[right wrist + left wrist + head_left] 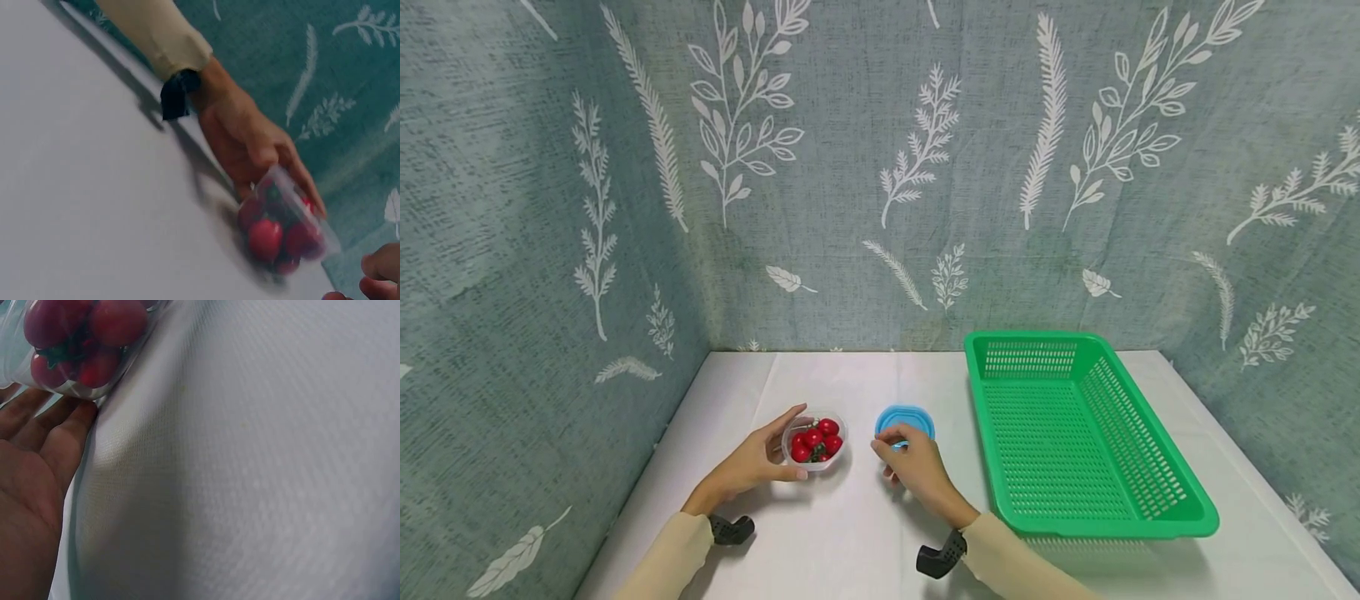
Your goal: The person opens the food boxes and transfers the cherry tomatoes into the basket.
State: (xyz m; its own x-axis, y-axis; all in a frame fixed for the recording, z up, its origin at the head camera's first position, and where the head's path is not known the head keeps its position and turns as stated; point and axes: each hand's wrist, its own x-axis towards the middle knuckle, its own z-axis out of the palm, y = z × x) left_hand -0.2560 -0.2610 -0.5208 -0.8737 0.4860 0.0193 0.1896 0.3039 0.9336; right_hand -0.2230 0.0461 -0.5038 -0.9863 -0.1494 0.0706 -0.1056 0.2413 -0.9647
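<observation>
White worktop (850, 537): tub (830, 464) of tomatoes (814, 437) left of blue lid (912, 417).
Left hand (751, 461) holds the tub; right hand (919, 469) is nearer the lid, its grip unclear.

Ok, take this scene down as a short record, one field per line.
Left hand: holds the clear container
Contents: small red fruits, some green showing
Right hand: at the near side of the blue lid, contact unclear
Right of lid: green basket
Surface: white tabletop
Backdrop: leaf-patterned cloth
</observation>
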